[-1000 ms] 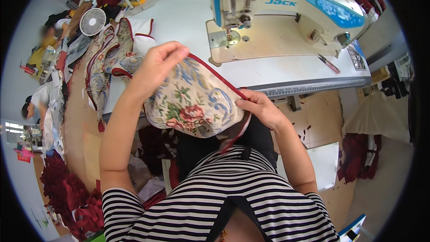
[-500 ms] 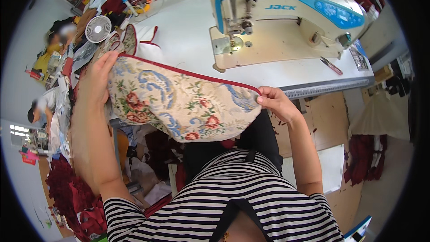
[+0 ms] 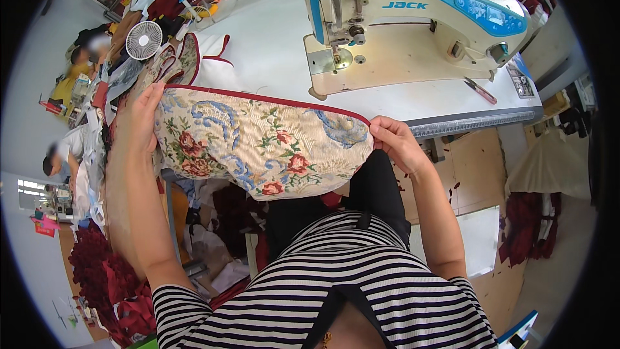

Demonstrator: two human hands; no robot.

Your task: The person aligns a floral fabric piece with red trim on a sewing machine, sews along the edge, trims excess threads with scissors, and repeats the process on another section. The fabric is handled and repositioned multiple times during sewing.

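Note:
Between my hands hangs a cream fabric piece (image 3: 258, 136) with a woven pattern of red roses, green leaves and blue scrolls. Dark red binding (image 3: 271, 99) runs along its upper edge, which is pulled fairly straight. My left hand (image 3: 148, 113) grips the left end, its fingers partly behind the cloth. At the right end, my right hand (image 3: 394, 142) pinches the bound corner between thumb and fingers. The lower edge droops above my lap. Beyond the cloth stands a white and blue sewing machine (image 3: 413, 19), apart from the fabric.
Scissors-like thread snips (image 3: 480, 90) lie right on the white table (image 3: 265, 45). More bound floral pieces (image 3: 187, 58) and a small white fan (image 3: 143, 41) are at the left. Dark red cloth (image 3: 103, 278) is heaped lower left. Two people sit farther left.
The fabric's bound edge now looks straighter, and its right end sits slightly higher and farther left. Both hands keep their hold. The view has shifted slightly.

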